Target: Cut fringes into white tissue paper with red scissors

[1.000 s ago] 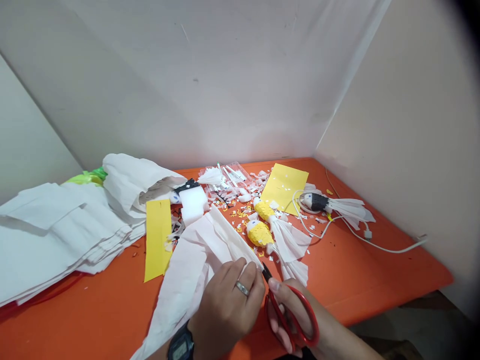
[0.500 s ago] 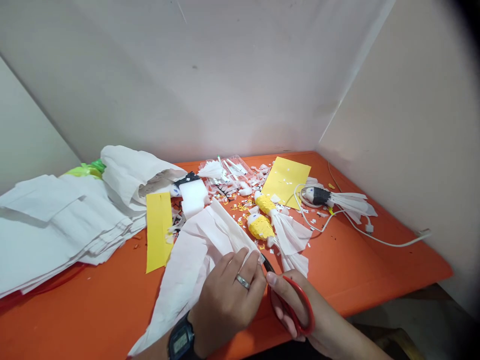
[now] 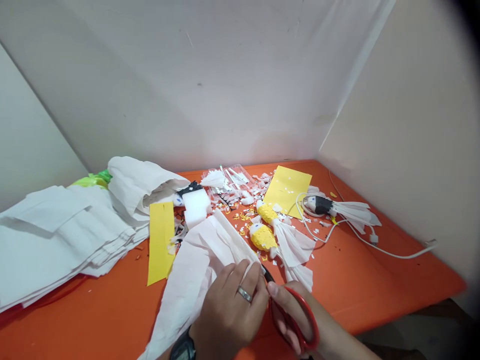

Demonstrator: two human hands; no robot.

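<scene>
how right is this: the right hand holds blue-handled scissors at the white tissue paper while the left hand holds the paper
The scissors have red handles, not blue; the head view shows it. The right hand does hold them at the white tissue paper, which the left hand holds.

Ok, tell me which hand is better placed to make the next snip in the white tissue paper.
Right. The right hand has fingers through the red scissors, blades at the edge of the white tissue paper. The left hand grips that paper beside the blades and holds no tool.
</scene>
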